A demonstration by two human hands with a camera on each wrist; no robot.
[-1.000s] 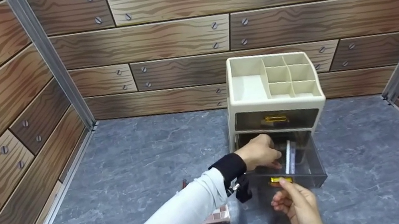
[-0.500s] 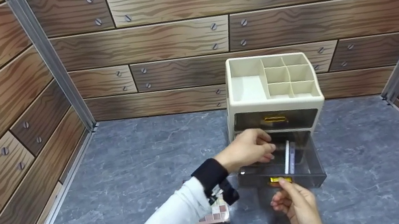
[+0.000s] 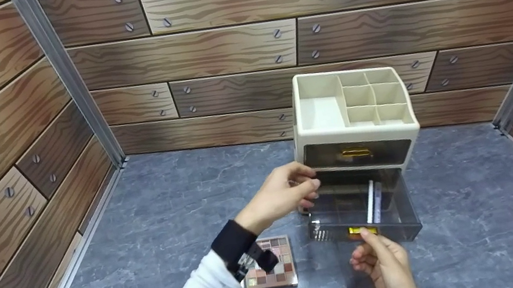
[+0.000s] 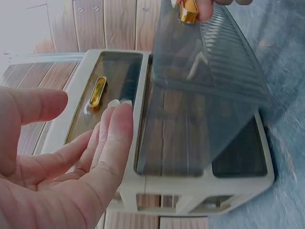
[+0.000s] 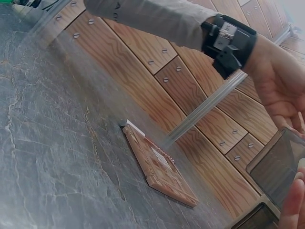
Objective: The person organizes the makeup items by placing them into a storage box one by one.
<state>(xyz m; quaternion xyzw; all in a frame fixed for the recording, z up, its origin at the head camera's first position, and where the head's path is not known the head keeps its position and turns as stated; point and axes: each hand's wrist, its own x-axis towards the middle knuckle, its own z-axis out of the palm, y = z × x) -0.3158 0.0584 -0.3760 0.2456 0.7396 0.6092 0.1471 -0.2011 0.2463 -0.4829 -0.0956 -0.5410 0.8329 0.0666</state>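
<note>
A cream desktop organizer (image 3: 356, 130) stands on the grey surface, with its lower smoked clear drawer (image 3: 400, 224) pulled out. At the drawer's front, my right hand (image 3: 386, 263) pinches the gold handle (image 3: 356, 230) between thumb and finger. My left hand (image 3: 278, 195) hovers over the drawer's left side, fingers loosely bent and holding nothing; the left wrist view shows bare fingers (image 4: 116, 136) near the upper drawer. Inside the open drawer lie a slim white stick (image 3: 370, 202) and a pale thin item (image 3: 377, 203). An eyeshadow palette (image 3: 281, 260) lies partly behind the left wrist strap.
The organizer's upper drawer (image 3: 321, 155) is closed, and its top has several cream compartments (image 3: 321, 112). Wood-print walls (image 3: 219, 48) close in the back and sides. Grey marbled surface (image 3: 163, 211) spreads left of the organizer.
My left hand has come up out of the drawer and moved left, uncovering more of the palette. The right hand stays on the handle, and the drawer has not moved.
</note>
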